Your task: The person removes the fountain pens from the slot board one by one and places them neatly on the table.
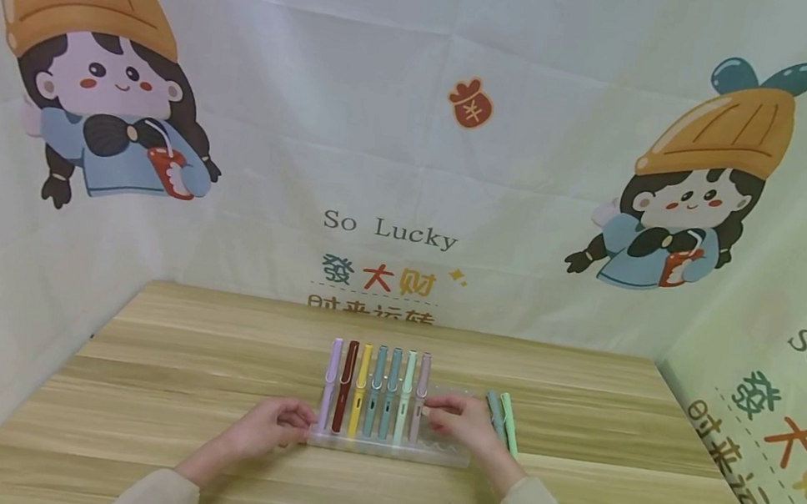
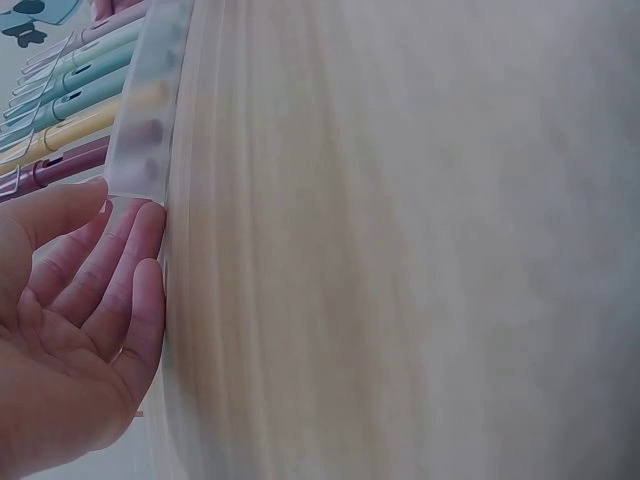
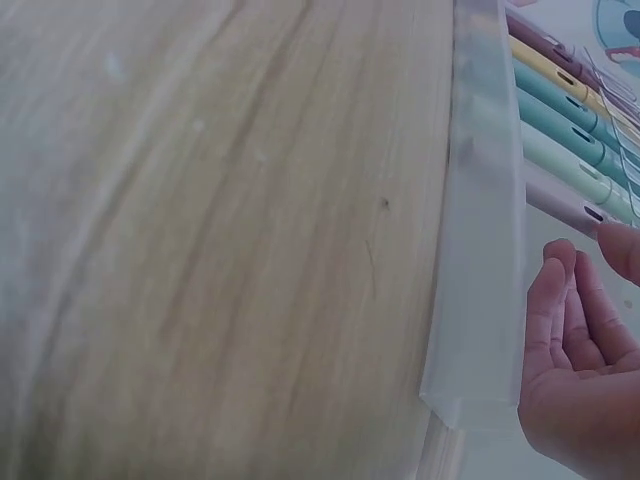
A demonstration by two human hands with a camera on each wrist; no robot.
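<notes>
A clear plastic pen stand point(image 1: 390, 450) sits on the table, holding a row of capped pens that lean back. They run from a lilac pen point(image 1: 330, 386) at the left through dark red, yellow, teal and pale green to a mauve pen point(image 1: 420, 397). At the stand's left end my left hand point(image 2: 90, 300) touches the corner with thumb and fingertips, fingers loosely bent. My right hand point(image 1: 466, 421) is over the stand's right part. Its thumb tip meets the mauve pen's side, while the fingers point(image 3: 572, 300) curve loosely beside the pen with a gap from the thumb.
Right of the stand, a loose teal pen point(image 1: 495, 413) and a light green pen point(image 1: 509, 423) lie behind my right wrist. The wooden table point(image 1: 210, 346) ends at a printed cloth backdrop point(image 1: 273, 143) behind and on both sides.
</notes>
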